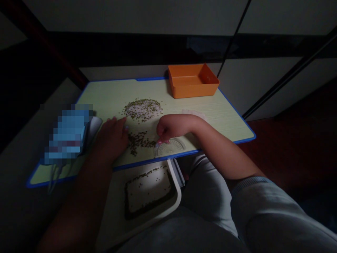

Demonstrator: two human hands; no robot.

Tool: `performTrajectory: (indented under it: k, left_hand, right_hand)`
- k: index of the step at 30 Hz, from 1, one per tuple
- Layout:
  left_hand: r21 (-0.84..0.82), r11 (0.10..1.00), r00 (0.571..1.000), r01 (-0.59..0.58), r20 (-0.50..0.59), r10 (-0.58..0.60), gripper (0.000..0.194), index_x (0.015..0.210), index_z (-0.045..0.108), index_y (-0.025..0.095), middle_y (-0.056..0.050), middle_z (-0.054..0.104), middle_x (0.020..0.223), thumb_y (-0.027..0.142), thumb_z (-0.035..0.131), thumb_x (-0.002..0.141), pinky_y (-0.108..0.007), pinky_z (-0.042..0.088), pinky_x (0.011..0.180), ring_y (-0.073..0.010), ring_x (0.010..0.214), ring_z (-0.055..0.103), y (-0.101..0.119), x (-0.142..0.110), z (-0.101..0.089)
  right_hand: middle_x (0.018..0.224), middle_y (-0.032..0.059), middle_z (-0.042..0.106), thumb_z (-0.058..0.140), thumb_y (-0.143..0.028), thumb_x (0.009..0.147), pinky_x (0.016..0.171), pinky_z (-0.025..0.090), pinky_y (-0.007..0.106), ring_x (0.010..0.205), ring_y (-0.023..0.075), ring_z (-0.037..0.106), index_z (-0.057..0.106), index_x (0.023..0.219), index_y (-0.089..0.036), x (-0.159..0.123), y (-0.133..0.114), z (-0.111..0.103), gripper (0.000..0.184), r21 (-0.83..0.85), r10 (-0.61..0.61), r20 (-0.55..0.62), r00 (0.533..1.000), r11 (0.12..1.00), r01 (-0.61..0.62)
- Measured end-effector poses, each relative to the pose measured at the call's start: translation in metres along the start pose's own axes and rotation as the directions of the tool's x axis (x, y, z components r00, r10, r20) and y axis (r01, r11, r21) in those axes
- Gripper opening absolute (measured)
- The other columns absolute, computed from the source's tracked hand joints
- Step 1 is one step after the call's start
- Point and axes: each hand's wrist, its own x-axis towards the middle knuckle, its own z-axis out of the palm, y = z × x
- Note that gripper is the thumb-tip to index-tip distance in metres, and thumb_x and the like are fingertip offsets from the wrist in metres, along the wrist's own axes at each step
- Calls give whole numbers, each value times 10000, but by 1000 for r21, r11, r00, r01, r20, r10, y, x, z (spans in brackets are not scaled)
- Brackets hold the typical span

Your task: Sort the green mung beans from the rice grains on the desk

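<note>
My left hand (113,138) lies on the tabletop with its fingers stretched out, its fingertips close to a small scatter of dark beans (138,138). My right hand (175,125) is closed, knuckles up, with a small pink thing (163,141) showing under its fingers; its kind is hard to make out. Just below that hand, a clear protractor (171,148) lies at the table's front edge, partly covered. Further back sits a larger heap of green beans mixed with pale grains (143,109).
An orange open box (193,90) stands at the back right of the blue-edged table (110,92). A blurred blue device with a cable (70,135) is at the left. Below the front edge, a white tray (178,196) holds scattered beans. Cabinet panels rise behind.
</note>
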Motion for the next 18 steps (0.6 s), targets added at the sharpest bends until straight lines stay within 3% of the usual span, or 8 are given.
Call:
performTrajectory:
  k: [7,18]
  left_hand:
    - [47,998,998,31,60,-34,626,1560,525,50,-261,522,1650,347,300,1057,-531,331,1339,-352,1596,441,5,0,-6]
    - [13,1000,999,-7,33,7,625,1545,541,58,-276,541,1627,359,296,1055,-587,378,1310,-386,1570,473,2,1,-5]
  right_hand:
    - [593,-15,666,758,-181,953,705,409,258,622,111,566,725,659,-118,-2,-2,-2,303,12,29,-5,1000,1000,-28]
    - [592,-17,665,756,-190,957,690,396,265,609,108,542,725,657,-127,-2,-1,-1,308,-7,24,-31,999,1000,-24]
